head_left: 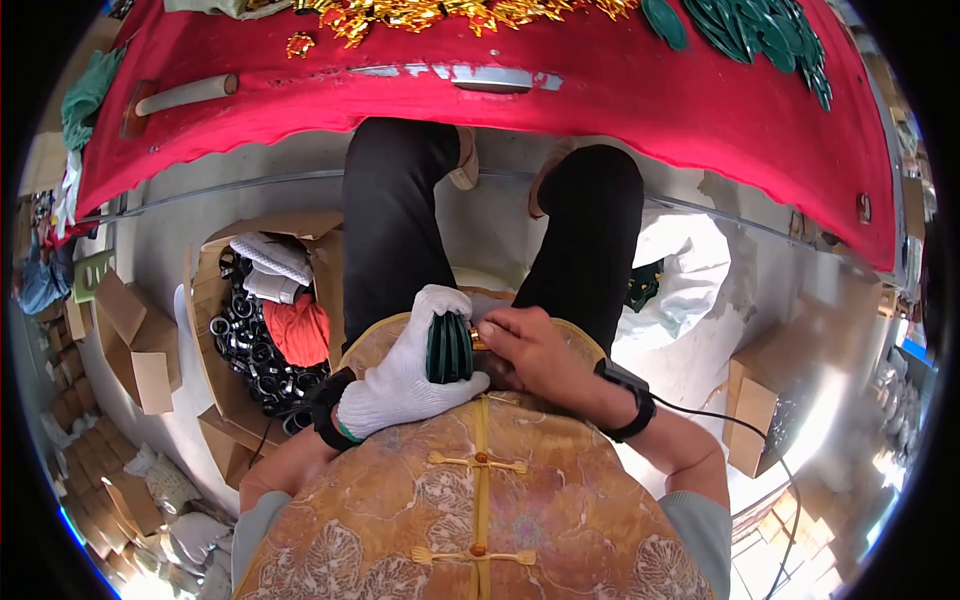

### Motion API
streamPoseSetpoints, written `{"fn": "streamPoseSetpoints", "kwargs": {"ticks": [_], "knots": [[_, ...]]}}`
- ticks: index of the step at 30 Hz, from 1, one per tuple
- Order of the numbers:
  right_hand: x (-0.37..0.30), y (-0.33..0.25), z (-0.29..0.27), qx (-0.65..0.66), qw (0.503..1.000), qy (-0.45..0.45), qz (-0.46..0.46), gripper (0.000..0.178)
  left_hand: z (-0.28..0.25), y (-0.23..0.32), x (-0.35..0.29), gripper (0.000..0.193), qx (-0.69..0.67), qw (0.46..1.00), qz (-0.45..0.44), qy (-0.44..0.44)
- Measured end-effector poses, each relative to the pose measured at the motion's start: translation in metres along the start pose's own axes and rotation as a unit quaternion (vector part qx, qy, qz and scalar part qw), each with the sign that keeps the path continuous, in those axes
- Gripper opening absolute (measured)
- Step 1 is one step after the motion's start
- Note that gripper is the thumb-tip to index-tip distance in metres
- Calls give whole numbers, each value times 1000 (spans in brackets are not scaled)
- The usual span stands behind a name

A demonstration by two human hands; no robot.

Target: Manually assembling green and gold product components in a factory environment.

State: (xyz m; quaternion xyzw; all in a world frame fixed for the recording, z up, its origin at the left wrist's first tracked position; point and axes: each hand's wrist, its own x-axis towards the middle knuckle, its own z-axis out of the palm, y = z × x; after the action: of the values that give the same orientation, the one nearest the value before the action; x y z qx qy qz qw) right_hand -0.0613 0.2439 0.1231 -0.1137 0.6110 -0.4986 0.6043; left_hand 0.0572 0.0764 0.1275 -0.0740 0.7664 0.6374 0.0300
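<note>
Over your apron point(560, 500), your left fingers point(443, 299) grip the green part point(447, 350); your right fingers point(502, 338) pinch the gold piece point(475, 338). Expect light, stiff handling; hold across the ribs point(461, 352).

On the near side of one red-covered table point(650, 100), two hands are counted: one gloved left hand point(405, 375), one bare right hand point(535, 352). By them are held one green ribbed piece point(450, 350) and one gold-coloured fitting point(476, 339). Toward the table's near left, one red cloth point(298, 330) is contained in one box point(206, 350) with black rings point(250, 340) too overlapped to be counted; toward its near right, one white bag point(700, 250) is seen. On the table are laid one pale-handled tool point(187, 94) and one heap of green discs point(760, 35)
</note>
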Motion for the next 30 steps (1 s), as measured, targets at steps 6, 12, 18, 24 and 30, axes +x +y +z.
{"fn": "streamPoseSetpoints", "kwargs": {"ticks": [6,12,18,24,30], "knots": [[12,-14,-13,78,988,-49,125,34,3,-9,-1,71,-81,994,-58,34],[-2,-12,-11,-428,808,74,-399,52,-10,19,1,71,-420,881,-217,3],[-16,-4,1,-428,794,78,-424,49,-16,23,0,77,-447,846,-284,-55],[-18,3,1,-392,815,93,-416,41,-8,18,1,71,-245,961,-103,-82],[-4,6,-1,-159,964,55,-203,20,0,10,8,69,-29,999,-9,-27]]}}
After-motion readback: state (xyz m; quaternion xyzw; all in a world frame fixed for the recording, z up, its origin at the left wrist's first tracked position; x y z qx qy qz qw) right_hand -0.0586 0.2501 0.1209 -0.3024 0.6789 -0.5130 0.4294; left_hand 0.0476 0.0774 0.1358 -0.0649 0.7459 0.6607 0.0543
